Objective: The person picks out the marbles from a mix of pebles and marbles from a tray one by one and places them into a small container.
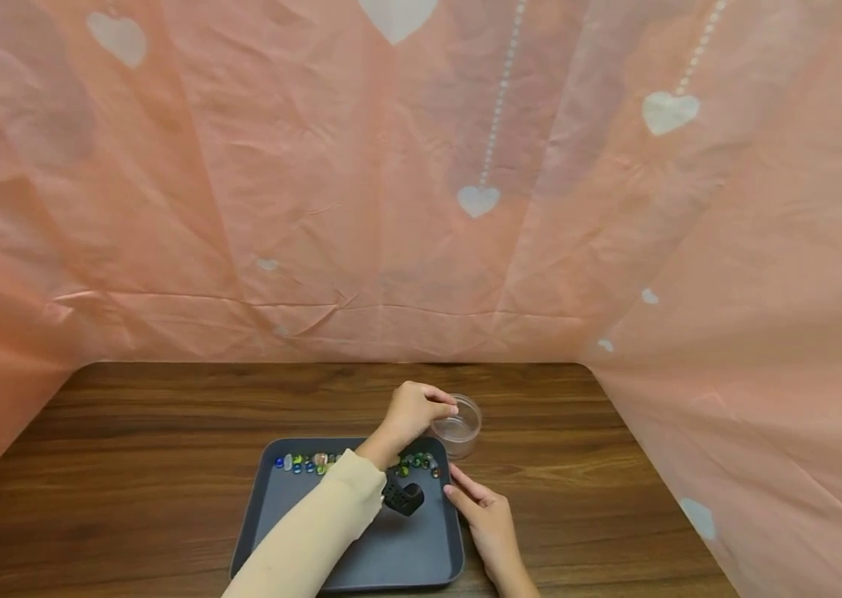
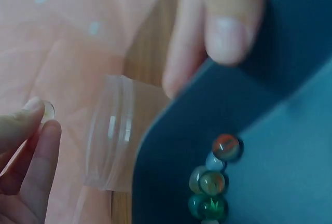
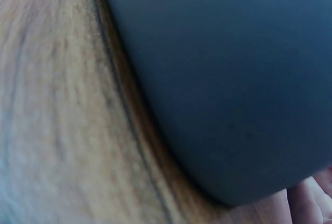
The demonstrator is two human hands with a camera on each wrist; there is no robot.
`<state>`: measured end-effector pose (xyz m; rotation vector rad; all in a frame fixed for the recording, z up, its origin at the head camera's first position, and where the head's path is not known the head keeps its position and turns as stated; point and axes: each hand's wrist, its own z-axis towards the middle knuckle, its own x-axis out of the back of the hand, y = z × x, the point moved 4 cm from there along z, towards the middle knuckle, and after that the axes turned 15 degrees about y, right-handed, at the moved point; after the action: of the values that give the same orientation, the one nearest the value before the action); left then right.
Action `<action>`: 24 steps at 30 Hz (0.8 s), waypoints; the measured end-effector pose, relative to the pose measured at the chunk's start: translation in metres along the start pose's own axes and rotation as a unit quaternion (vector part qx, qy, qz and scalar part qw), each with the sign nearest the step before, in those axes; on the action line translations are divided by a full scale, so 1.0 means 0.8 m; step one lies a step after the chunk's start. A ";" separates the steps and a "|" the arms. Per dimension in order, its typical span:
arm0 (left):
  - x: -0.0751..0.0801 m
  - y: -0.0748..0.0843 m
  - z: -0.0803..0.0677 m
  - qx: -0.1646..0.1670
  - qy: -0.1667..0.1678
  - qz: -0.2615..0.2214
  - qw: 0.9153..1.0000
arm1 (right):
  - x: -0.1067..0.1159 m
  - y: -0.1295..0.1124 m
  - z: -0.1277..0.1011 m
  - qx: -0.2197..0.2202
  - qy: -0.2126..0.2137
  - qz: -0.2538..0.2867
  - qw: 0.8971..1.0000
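My left hand (image 1: pixel 442 409) reaches past the far right corner of a dark grey tray (image 1: pixel 361 556) to the rim of a small clear plastic cup (image 1: pixel 460 428). It pinches a clear glass marble (image 2: pixel 47 110) between thumb and finger beside the cup (image 2: pixel 111 146). A row of coloured marbles (image 1: pixel 316 462) lies along the tray's far edge, and some marbles (image 2: pixel 213 178) sit in the tray's corner. My right hand (image 1: pixel 466 492) rests with straight fingers (image 2: pixel 228 27) on the tray's right edge, holding nothing.
The tray sits on a brown wooden table (image 1: pixel 129 432), with its underside (image 3: pixel 233 79) close to the tabletop (image 3: pixel 52 110). Pink cloth with white hearts (image 1: pixel 421 183) walls the table at the back and both sides. A black wrist camera (image 1: pixel 402 497) hangs under my left forearm.
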<state>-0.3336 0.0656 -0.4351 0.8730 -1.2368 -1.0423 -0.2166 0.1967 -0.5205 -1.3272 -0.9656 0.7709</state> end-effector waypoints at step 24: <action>-0.040 0.010 0.003 -0.159 -0.031 0.232 0.959 | -0.002 0.000 -0.001 -0.007 -0.006 0.016 1.000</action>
<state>-0.3353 0.0983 -0.4371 0.2809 -1.2067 -0.8542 -0.2167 0.1948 -0.5209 -1.3541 -0.9633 0.7994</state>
